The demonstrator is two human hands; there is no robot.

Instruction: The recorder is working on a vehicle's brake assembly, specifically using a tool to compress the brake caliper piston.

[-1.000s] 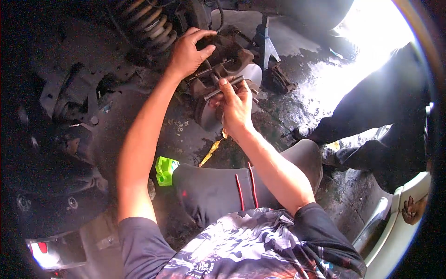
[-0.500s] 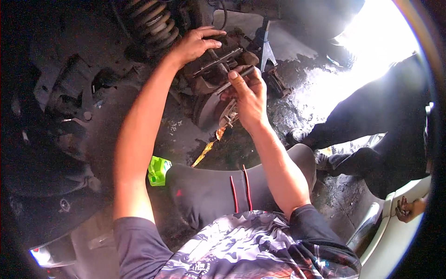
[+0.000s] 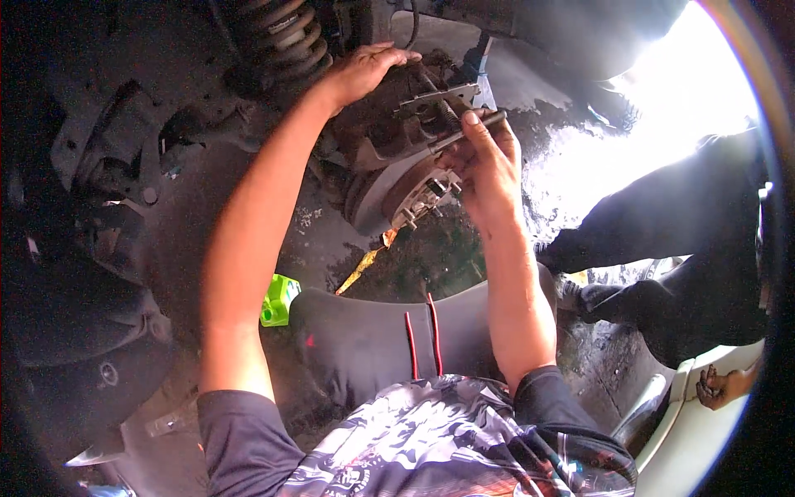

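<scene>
My right hand [image 3: 494, 170] is closed around the crossbar [image 3: 495, 118] of a screw-type press tool, thumb on top. The tool's threaded rod [image 3: 447, 108] passes through a flat metal plate [image 3: 436, 97] beside a dark, dirty brake caliper [image 3: 389, 141]. My left hand [image 3: 364, 76] reaches past the caliper, fingers stretched out near the rod's far end; their undersides are hidden, so any contact cannot be made out. Just below the tool sits a brake disc [image 3: 377, 201] with its hub and several wheel studs [image 3: 411, 222] facing me.
A coil spring [image 3: 300, 40] hangs at the far left of the caliper. Behind the tool stands a bluish jack stand [image 3: 485, 73]. A bright green packet [image 3: 280, 300] and a yellow strip [image 3: 358, 272] lie on the floor. Another person's legs [image 3: 654, 224] and hand [image 3: 725, 388] are at right.
My right hand has shifted right with the crossbar, and the rod and plate have moved right too. The left hand has slid slightly right and farther away. More of the hub shows.
</scene>
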